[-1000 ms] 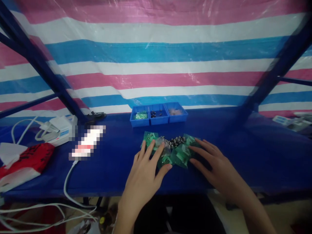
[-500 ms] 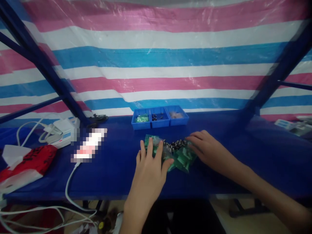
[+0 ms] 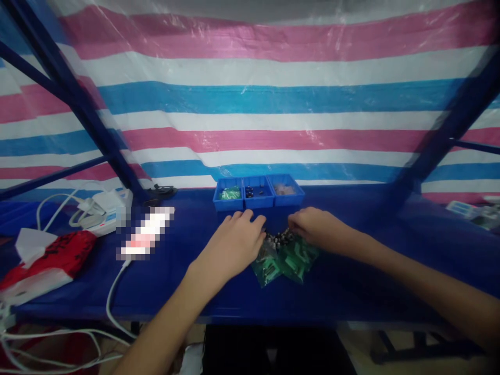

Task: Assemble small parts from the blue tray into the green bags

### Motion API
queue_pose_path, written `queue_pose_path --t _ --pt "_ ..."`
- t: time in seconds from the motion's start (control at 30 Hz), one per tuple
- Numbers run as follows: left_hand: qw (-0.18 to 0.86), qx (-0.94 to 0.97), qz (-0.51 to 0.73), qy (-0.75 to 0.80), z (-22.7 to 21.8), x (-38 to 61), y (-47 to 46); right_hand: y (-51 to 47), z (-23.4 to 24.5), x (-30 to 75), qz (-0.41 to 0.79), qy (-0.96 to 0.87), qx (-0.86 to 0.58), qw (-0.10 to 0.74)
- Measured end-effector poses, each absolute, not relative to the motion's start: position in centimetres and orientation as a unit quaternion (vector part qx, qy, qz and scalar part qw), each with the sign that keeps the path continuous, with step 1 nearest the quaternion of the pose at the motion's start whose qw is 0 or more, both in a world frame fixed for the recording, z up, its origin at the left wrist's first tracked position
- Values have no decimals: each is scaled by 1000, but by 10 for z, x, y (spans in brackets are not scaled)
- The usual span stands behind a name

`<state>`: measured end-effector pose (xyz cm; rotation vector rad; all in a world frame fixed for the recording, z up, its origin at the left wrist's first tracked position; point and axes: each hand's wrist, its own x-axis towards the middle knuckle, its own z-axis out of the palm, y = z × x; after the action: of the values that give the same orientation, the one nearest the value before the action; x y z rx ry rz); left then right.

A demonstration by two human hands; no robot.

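A heap of small clear bags with green pieces inside (image 3: 296,261) lies on the blue table in front of me. Against its far side is a cluster of small black and silver parts (image 3: 278,239), too small to name. My left hand (image 3: 239,240) lies over the left edge of the heap, palm down, its fingers bent and apart. At the right edge, my right hand (image 3: 315,225) has its fingers curled together beside the small parts; whatever is between the fingertips is hidden.
Three joined blue bins stand behind the heap: green bags in the left bin (image 3: 227,203), several dark parts in the middle bin (image 3: 258,202), pale pieces in the right bin (image 3: 288,199). Leftward are a blurred-out phone (image 3: 146,233) with its cable, a power strip (image 3: 113,213) and a red packet (image 3: 74,252).
My left hand has moved forward and turned toward the right, uncovering the near-left bags. My right hand has shifted slightly left, its fingers curling in more. The bags lie closer to me.
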<state>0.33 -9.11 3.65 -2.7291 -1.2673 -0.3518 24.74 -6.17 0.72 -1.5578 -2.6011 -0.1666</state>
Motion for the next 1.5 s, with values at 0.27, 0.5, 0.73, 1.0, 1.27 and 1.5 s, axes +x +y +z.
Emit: queue_pose_path --t 0.27,0.5,0.73,1.0,1.27,1.5 --pt "14 -930 -108 -352 26 26 -24 -42 28 242 80 -855 -475 195" --pt "-12 -914 -226 -336 1 28 -12 -38 0 233 181 -758 -495 383" --pt "5 -908 -273 -318 -8 26 -16 -34 -11 231 308 -703 -466 440" --pt "17 -907 -284 -309 -15 27 -16 -35 -16 231 305 -719 -456 426" --pt "-1 -896 -308 -318 -14 30 -21 -41 -17 227 213 -738 -483 421" --pt "6 -898 -319 -304 -16 29 -19 -44 -15 224 228 -732 -480 427"
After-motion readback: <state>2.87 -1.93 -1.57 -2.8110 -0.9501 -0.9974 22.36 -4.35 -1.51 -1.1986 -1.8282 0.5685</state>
